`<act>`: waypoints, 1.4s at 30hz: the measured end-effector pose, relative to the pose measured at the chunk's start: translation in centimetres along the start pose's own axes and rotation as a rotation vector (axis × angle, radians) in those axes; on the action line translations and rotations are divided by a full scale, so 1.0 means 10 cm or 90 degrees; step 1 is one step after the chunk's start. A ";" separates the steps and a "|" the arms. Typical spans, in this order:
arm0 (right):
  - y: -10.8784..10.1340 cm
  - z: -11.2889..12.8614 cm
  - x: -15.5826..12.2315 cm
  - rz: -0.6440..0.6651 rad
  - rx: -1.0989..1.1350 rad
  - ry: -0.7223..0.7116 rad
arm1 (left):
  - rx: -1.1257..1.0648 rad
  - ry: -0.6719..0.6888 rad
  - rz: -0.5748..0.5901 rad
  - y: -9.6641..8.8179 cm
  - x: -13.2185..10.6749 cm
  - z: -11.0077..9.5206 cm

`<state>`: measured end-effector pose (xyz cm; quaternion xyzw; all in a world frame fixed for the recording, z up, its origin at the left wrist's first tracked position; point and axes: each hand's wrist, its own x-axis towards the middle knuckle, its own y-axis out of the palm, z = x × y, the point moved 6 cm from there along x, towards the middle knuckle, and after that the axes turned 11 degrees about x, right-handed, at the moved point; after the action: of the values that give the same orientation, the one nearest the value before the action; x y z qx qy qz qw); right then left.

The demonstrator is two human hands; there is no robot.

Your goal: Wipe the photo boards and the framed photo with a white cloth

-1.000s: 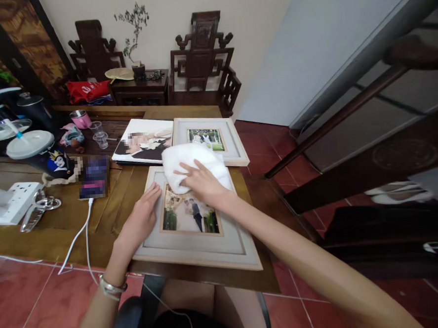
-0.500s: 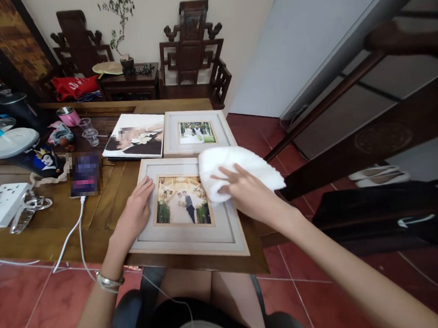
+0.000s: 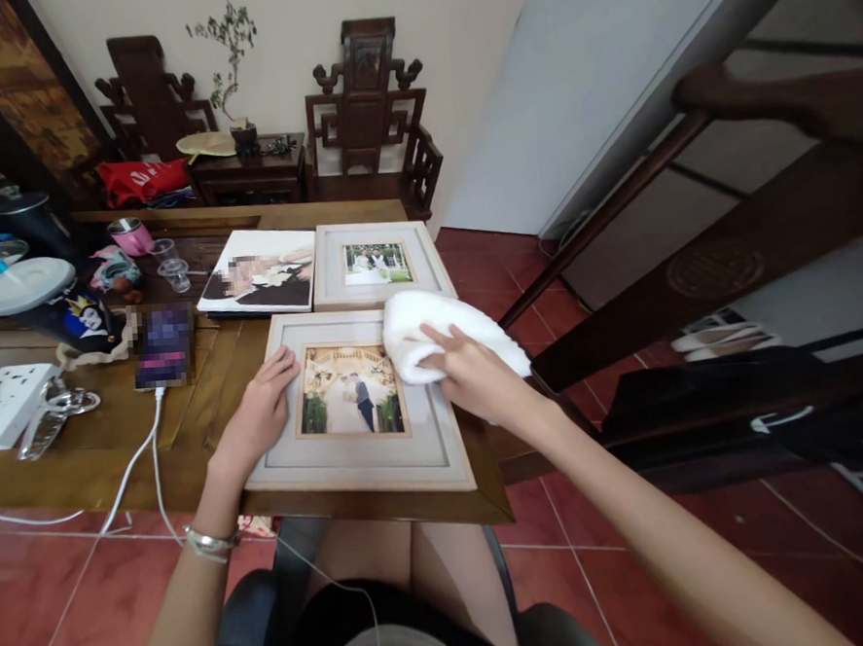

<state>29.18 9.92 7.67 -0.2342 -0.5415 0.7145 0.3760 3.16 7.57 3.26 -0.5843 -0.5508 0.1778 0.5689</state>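
A light wooden picture frame (image 3: 372, 475) with a wedding photo lies face up at the table's near edge. My left hand (image 3: 262, 406) rests on its left border, fingers stretched out flat and holding nothing. A folded white towel (image 3: 450, 327) covers the frame's upper right corner and hangs past its right side. On top of it is my right hand (image 3: 470, 367), pressing and gripping the towel with bent fingers. Part of the frame's right border is hidden under the towel and hand.
Behind lie a second picture frame (image 3: 330, 271) and a photo album (image 3: 251, 238). To the left are a charging phone (image 3: 162, 347), a lidded cup (image 3: 31, 287), a power strip (image 3: 23, 402) and a clear hair claw (image 3: 47, 424). A dark wooden chair (image 3: 635, 301) stands at right.
The whole view has shifted slightly. The towel and my right hand have stayed near the frame's upper right corner, with only a small move. My left hand still rests on the left border.
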 end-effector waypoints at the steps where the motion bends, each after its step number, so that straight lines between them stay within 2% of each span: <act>1: 0.02 -0.06 0.07 -0.009 -0.003 0.001 | 0.002 -0.002 -0.001 0.00 0.00 0.00; 3: 0.07 -0.10 0.14 -0.013 -0.005 -0.006 | 0.004 -0.010 -0.007 0.00 0.00 0.00; 5: 0.10 -0.06 0.09 -0.008 -0.007 -0.014 | -0.001 -0.020 -0.015 0.00 0.00 0.00; 12: 0.06 0.42 -0.64 0.058 0.037 -0.054 | -0.012 -0.030 -0.031 0.02 0.00 0.02; 15: -0.03 0.49 -0.73 0.047 0.034 -0.039 | -0.006 -0.026 -0.035 0.03 -0.01 0.03; 17: -0.11 0.49 -0.58 -0.009 0.000 -0.024 | -0.007 -0.027 -0.041 0.03 -0.01 0.03; 20: -0.11 0.59 -0.09 -0.068 -0.053 -0.066 | -0.013 -0.029 -0.042 0.03 -0.01 0.04; 24: 0.14 0.76 0.69 -0.034 -0.112 -0.119 | -0.009 -0.028 -0.031 0.04 -0.02 0.06; 27: 0.35 0.81 1.01 -0.017 -0.116 -0.145 | -0.009 -0.027 -0.018 0.05 -0.03 0.05; 31: 0.40 0.64 0.98 -0.016 -0.097 -0.100 | -0.027 -0.031 -0.005 0.05 -0.03 0.03; 38: 0.11 0.02 0.54 -0.005 -0.114 0.038 | -0.014 -0.037 -0.011 0.06 -0.03 0.05; 40: 0.07 -0.07 0.44 -0.011 -0.125 0.056 | -0.015 -0.036 -0.014 0.07 -0.02 0.05; 42: 0.06 -0.07 0.33 -0.016 -0.131 0.037 | -0.013 -0.037 -0.017 0.06 -0.02 0.05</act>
<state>27.53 12.81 7.15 -0.2853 -0.6038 0.6435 0.3741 2.97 7.83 2.49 -0.5770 -0.5766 0.1812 0.5493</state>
